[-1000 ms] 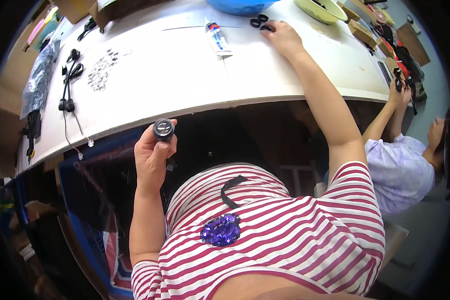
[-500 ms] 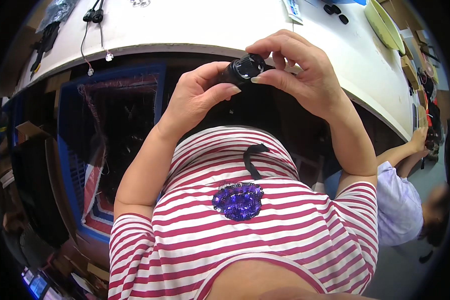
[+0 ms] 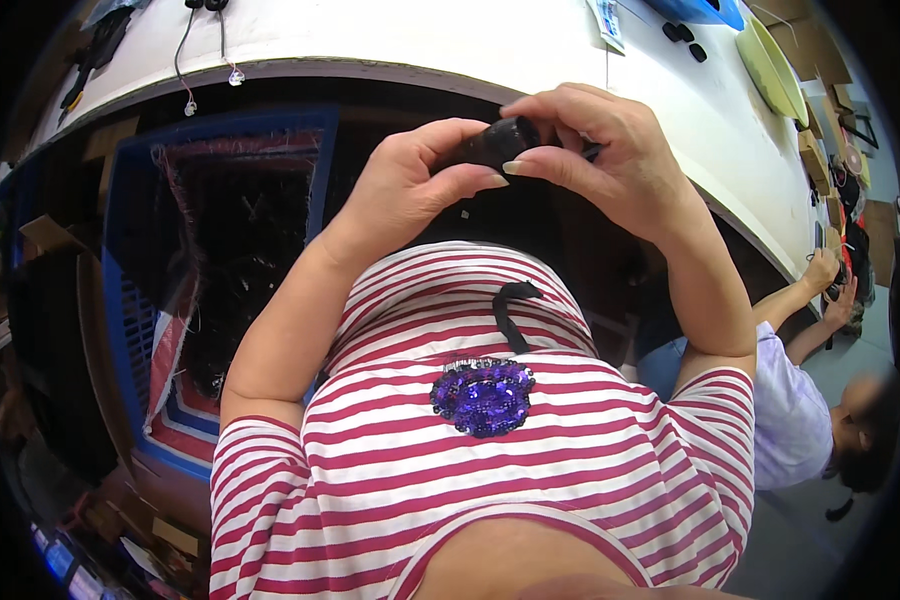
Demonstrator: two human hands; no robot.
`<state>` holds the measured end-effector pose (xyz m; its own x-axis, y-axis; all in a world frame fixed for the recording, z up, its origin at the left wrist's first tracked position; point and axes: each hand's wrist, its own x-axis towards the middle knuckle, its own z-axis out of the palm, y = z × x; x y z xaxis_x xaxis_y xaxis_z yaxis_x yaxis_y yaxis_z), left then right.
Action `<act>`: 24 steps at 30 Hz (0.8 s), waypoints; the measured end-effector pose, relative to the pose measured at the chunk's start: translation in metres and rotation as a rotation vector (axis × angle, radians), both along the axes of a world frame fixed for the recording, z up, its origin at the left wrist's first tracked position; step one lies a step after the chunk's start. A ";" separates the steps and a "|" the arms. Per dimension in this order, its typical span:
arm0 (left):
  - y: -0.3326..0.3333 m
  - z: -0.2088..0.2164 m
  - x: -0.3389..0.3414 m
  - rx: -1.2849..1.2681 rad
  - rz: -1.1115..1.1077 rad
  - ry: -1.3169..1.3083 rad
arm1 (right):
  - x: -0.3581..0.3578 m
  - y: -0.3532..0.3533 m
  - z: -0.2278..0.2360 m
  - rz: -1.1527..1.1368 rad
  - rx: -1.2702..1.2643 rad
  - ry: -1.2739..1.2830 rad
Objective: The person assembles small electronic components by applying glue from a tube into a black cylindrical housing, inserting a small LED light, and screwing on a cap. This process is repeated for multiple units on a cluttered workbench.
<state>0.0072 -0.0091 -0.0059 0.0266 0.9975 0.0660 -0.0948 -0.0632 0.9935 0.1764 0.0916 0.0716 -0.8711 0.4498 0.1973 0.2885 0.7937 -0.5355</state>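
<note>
Both hands closed on small black cylinder (image 3: 495, 145): left hand (image 3: 410, 185) gripping, right hand (image 3: 610, 150) pinching end.

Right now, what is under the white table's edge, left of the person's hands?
A blue crate lined with striped woven sacking stands under the white table. Its inside is dark, so its contents cannot be made out. Both hands hold a small black part.

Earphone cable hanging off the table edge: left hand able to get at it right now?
Probably not freely: the left hand and right hand both grip a black part; the cable hangs apart, unobstructed.
</note>
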 end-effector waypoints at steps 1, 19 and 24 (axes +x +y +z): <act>-0.001 0.000 0.003 0.002 0.030 0.042 | 0.000 -0.002 0.002 -0.039 0.021 -0.050; -0.002 -0.013 -0.005 0.171 0.012 0.173 | -0.013 -0.023 -0.004 -0.085 -0.055 -0.013; 0.003 -0.012 -0.002 0.245 0.069 0.281 | -0.008 -0.013 -0.004 -0.138 -0.038 -0.100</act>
